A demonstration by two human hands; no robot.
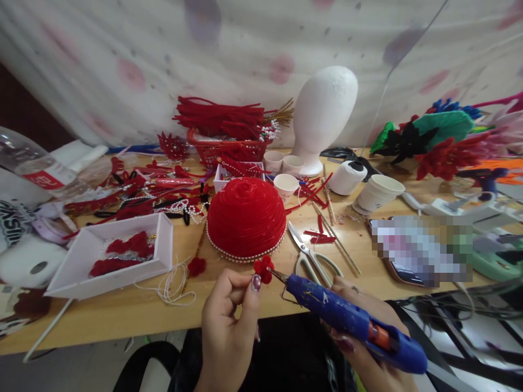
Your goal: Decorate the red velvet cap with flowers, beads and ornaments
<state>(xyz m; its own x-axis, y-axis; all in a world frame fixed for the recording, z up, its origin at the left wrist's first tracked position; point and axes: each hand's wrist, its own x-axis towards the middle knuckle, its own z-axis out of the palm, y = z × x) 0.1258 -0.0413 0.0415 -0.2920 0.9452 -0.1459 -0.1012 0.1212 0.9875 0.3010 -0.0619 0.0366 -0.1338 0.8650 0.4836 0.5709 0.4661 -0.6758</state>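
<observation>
Blue glue gun (330, 306) was clamped in R grip (370, 370), nozzle at red flower (263, 269) pinched in L grip (229, 332), by red dome (245, 218) on tabletop (122, 321). Pearl trim (221, 255) was on; held flower looked unattached, TBD.

The left hand (229, 321) pinched a small red fuzzy flower (263, 269) between thumb and fingers, and the right hand (363, 326) gripped a blue plastic glue gun (347, 313), its metal nozzle at the flower. Just beyond the pinch sat a red domed cap with a pearl-bead rim (247, 218). Beyond the gun lay open silver scissors with pale handles (312, 256). Left of the pinching fingers was a white open box (112, 256) holding red fuzzy pieces; farther beyond the cap stood a white foam head form (322, 117).
</observation>
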